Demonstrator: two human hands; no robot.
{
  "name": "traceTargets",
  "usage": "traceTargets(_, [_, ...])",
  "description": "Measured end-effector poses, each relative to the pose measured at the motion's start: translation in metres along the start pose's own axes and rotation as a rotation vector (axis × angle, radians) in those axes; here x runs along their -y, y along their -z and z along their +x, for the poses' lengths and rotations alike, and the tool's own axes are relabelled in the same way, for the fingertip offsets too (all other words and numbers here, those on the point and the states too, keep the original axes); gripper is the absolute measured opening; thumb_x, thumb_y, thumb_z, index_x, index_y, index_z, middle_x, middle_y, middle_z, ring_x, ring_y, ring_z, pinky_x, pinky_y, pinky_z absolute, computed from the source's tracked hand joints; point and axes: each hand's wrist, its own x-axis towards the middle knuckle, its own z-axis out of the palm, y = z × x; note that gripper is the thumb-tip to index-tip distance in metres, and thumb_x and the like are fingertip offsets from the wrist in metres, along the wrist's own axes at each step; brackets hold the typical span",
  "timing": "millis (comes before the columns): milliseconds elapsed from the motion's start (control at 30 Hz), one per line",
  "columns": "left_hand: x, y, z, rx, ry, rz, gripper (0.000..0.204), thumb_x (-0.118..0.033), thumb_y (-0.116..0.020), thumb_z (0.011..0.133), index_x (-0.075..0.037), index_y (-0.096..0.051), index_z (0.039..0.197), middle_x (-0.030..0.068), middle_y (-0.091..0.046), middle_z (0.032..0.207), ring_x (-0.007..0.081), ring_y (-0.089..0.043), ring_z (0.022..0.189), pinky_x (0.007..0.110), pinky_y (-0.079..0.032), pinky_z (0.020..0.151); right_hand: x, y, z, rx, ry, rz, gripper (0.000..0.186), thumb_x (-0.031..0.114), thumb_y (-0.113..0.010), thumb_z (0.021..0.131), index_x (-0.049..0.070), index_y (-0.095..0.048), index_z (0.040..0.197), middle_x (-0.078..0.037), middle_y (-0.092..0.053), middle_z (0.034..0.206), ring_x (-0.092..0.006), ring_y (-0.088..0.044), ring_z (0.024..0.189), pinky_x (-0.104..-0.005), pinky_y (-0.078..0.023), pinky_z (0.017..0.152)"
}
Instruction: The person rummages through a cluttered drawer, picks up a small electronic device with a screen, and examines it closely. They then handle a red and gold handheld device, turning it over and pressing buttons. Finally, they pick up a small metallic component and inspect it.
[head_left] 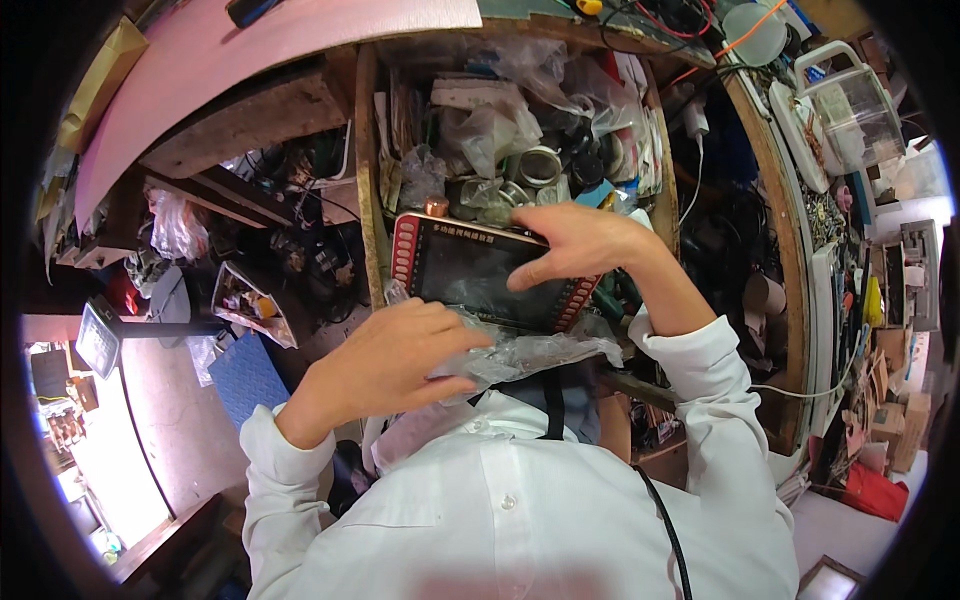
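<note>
A portable video player (470, 270) with a dark screen and red side panels with buttons lies tilted over an open, crowded drawer. My right hand (580, 245) grips its upper right part, with the thumb on the screen and the fingers over the top edge. A copper-coloured knob (436, 206) stands at its upper left corner. Crumpled clear plastic (540, 352) lies along its lower edge. My left hand (395, 355) reaches over this plastic from the left. Its thumb and fingers are apart, and whether the fingertips touch the plastic is hard to tell.
Plastic bags (490, 130), round metal parts (540, 166) and papers fill the drawer behind the player. The drawer's wooden side (368, 180) runs along the left. A pink-white tabletop (270, 60) spans the upper left. A white cable (690, 190) hangs at the right.
</note>
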Motion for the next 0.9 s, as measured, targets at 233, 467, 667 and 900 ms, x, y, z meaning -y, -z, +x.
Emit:
traceTargets(233, [-0.01,0.008,-0.009,0.196,-0.047,0.023,0.026,-0.015,-0.079,0.08,-0.013,-0.07,0.104,0.0038,-0.065,0.099,0.0275,-0.06,0.099,0.042,-0.045,0.088,0.002,0.0,-0.022,-0.06,-0.082,-0.013,0.051,0.036,-0.086,0.08,-0.005,-0.066,0.105,-0.018,-0.064,0.079,-0.0257,-0.061,0.073,-0.0383,-0.048,0.069])
traceTargets(467, [-0.013,0.001,-0.021,0.174,-0.141,-0.051,0.025,-0.017,-0.078,0.08,-0.013,-0.071,0.103,0.0042,-0.07,0.109,0.0284,-0.062,0.111,0.05,-0.043,0.101,0.009,0.032,-0.072,-0.426,-0.114,0.604,0.048,0.016,-0.087,0.079,-0.005,-0.068,0.117,-0.005,-0.072,0.095,-0.0105,-0.06,0.081,-0.0285,-0.052,0.075])
traceTargets(667, [-0.02,0.023,-0.009,0.149,0.043,-0.067,0.028,-0.026,-0.075,0.089,-0.007,-0.072,0.11,0.0118,-0.072,0.093,0.0312,-0.069,0.092,0.046,-0.052,0.087,0.011,0.016,-0.086,-0.617,0.158,0.969,0.064,-0.002,-0.093,0.068,-0.001,-0.067,0.126,-0.004,-0.076,0.11,-0.01,-0.068,0.093,-0.0256,-0.056,0.081])
traceTargets(900, [-0.013,0.012,-0.005,-0.099,0.31,0.281,0.058,-0.043,-0.081,0.082,-0.003,-0.069,0.122,0.0156,-0.071,0.103,0.0355,-0.068,0.079,0.042,-0.052,0.065,0.007,0.002,-0.093,-0.708,0.228,1.081,0.061,0.003,-0.099,0.06,0.0,-0.069,0.113,-0.005,-0.076,0.098,-0.0117,-0.07,0.079,-0.0256,-0.057,0.067])
